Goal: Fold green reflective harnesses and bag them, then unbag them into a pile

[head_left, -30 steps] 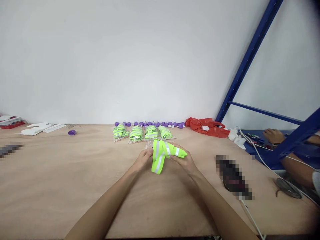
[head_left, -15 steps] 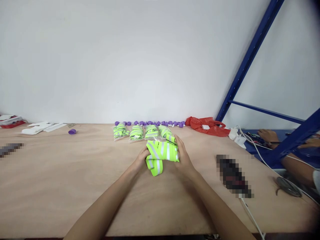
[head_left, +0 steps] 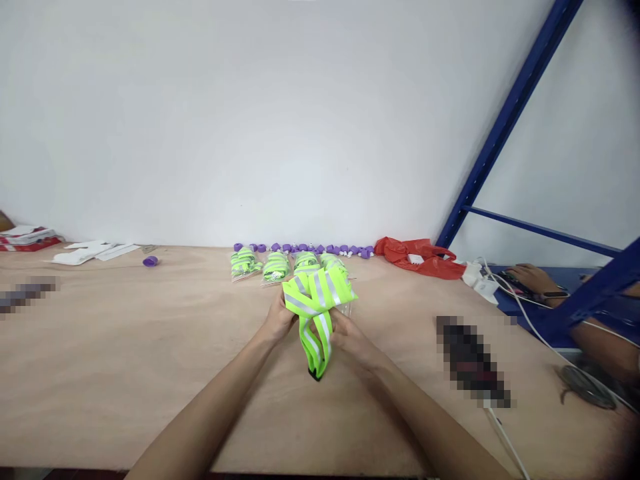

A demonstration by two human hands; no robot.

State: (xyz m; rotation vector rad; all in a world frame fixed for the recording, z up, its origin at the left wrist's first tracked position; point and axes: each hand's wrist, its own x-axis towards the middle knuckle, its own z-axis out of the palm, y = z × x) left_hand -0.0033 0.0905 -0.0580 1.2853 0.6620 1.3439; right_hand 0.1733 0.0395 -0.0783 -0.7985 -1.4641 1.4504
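Observation:
A folded bundle of neon yellow-green strap with silver stripes (head_left: 325, 290) is held up over the wooden table. My left hand (head_left: 279, 316) is closed on its left side, the fingers partly behind it. My right hand (head_left: 350, 337) has its fingers bent round the hanging loop below the bundle, near its right side. A black piece (head_left: 315, 375) shows at the loop's lower end. Behind the bundle, several clear bags of the same striped strap (head_left: 275, 266) stand in a row, the rightmost partly covered by the bundle.
Purple items (head_left: 320, 249) line the wall beside a red plastic bag (head_left: 417, 257). White papers (head_left: 93, 253) and a purple piece (head_left: 151, 261) lie left. At right are a blurred dark object (head_left: 473, 360), cables, a blue frame (head_left: 505, 127) and another person's hand (head_left: 535, 279).
My right hand has moved down from the bundle's right side to the strap beneath. The bundle has risen and tilted, and a longer loop with a black end now hangs down.

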